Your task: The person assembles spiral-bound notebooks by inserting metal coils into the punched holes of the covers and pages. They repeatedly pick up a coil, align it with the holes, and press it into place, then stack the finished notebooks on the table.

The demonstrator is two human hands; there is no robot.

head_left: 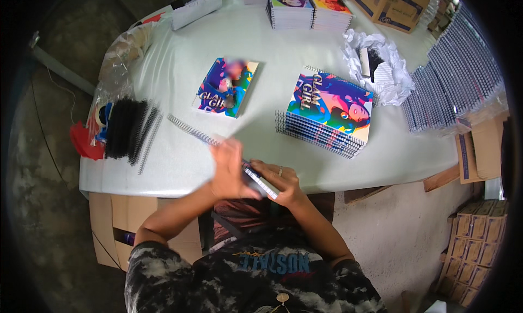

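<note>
At the far left edge of the white table (180, 166) you have a heap of black binding coils (126, 129), with a roll of tape (101, 116) and something red (83, 141) just beside it. One loose silver coil (190, 130) lies on the table right of the heap, its long axis running from upper left down toward your hands. Behind it a single colourful notebook (225, 87) lies flat, well apart from the rest.

Near the table's front edge your left hand (227, 170) is blurred by motion; its fingers look folded over the near end of the silver coil and the left end of the thin notebook (260, 182) you are holding, though how tightly they close cannot be told. Your right hand (280, 183) is curled under and around the notebook's right end, a ring on one finger, gripping it. The notebook sits edge-up between both hands, its long axis slanting from upper left to lower right, roughly in line with the coil. The coil therefore lies up and left of the notebook, and your left hand is the nearer one to it.

Right of your hands stands a stack of bound notebooks (327, 114), spirals facing you. Further right sits crumpled white wrapping (384, 68), then a wide spread of coils in plastic (457, 78). More notebook stacks (308, 9) and cardboard boxes (389, 2) line the back.
</note>
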